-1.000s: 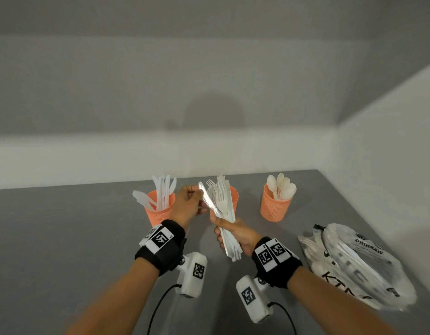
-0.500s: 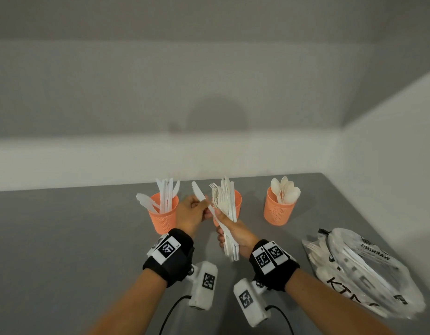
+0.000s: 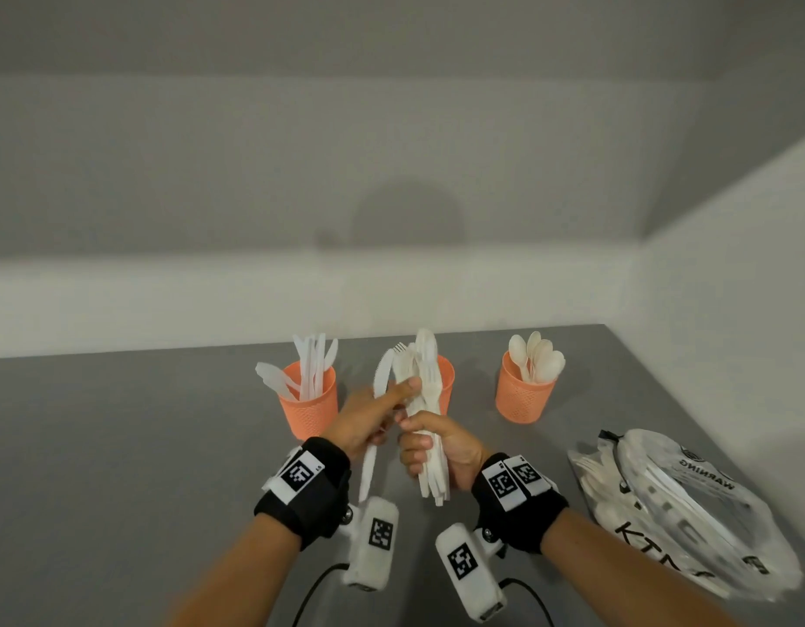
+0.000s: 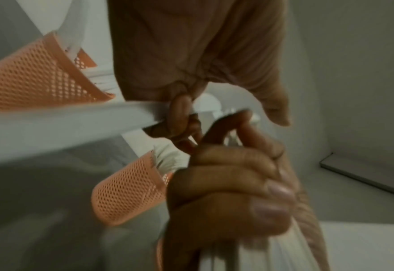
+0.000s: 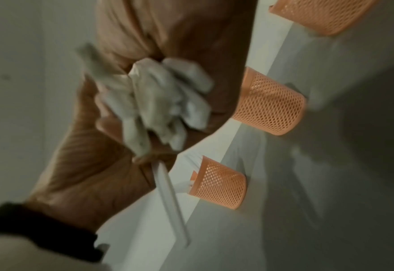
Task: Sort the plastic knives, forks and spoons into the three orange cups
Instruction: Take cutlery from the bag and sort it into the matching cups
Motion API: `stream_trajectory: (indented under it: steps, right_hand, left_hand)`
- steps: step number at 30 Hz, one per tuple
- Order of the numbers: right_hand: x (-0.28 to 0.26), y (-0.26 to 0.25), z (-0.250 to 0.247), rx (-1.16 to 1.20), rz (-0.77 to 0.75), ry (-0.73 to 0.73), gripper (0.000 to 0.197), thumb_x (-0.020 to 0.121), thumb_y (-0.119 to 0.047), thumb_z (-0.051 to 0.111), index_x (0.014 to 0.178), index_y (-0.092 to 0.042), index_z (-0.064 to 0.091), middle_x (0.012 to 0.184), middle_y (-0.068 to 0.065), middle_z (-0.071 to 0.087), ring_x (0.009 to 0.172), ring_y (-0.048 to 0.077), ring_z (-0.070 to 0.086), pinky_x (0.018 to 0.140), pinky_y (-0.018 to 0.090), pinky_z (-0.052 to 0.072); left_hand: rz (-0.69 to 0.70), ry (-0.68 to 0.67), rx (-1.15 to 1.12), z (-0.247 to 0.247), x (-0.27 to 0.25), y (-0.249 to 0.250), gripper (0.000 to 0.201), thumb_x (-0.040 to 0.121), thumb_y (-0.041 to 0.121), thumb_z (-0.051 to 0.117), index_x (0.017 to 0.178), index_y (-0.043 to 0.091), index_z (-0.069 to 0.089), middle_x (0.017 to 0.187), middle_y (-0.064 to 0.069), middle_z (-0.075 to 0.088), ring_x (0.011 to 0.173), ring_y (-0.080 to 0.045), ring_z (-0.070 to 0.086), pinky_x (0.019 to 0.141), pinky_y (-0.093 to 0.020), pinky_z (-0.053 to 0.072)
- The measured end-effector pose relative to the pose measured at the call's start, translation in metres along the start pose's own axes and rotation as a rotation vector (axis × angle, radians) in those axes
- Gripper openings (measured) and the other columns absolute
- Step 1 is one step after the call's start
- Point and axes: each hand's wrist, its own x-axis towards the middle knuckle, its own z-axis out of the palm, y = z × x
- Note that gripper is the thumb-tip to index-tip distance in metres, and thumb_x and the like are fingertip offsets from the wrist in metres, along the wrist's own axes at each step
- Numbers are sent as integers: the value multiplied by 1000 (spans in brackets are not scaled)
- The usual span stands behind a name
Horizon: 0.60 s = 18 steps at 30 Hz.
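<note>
Three orange mesh cups stand in a row: the left cup (image 3: 308, 405) holds knives, the middle cup (image 3: 447, 377) is mostly hidden behind my hands, and the right cup (image 3: 523, 398) holds spoons. My right hand (image 3: 430, 450) grips a bundle of white cutlery (image 3: 428, 382) upright in front of the middle cup. My left hand (image 3: 382, 411) pinches a single white knife (image 3: 380, 377) beside the bundle, blade up and handle hanging below the fingers. The left wrist view shows the knife (image 4: 63, 124) pinched at the fingers (image 4: 180, 110). The right wrist view shows the bundle (image 5: 156, 102), blurred.
A clear plastic bag (image 3: 690, 504) with more white cutlery lies on the grey table (image 3: 120, 445) at the right, close to the right forearm. White walls close off the back and the right side. Cables trail from both wrist cameras near the front.
The left hand has drawn the knife down and away from the bundle. It now stands nearly upright with its handle below the hand. Both hands sit a little nearer to me.
</note>
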Motion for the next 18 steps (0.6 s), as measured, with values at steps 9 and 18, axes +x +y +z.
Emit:
stream_trajectory:
  steps: [9, 18]
  right_hand:
    - [-10, 5, 6, -192, 121, -161, 15, 63, -33, 60, 58, -20, 58, 45, -8, 48, 37, 4, 43, 47, 17, 45]
    - [-1, 12, 8, -285, -111, 187, 13, 88, -3, 53, 77, -10, 53, 46, 0, 48, 40, 12, 49, 49, 25, 47]
  left_hand:
    - [9, -41, -177, 7, -2, -1, 55, 67, 30, 75, 110, -1, 61, 93, -15, 62, 85, -26, 56, 64, -29, 41]
    - [42, 212, 62, 22, 12, 12, 33, 78, 20, 73, 102, -1, 66, 94, -16, 70, 86, -25, 69, 69, -24, 54]
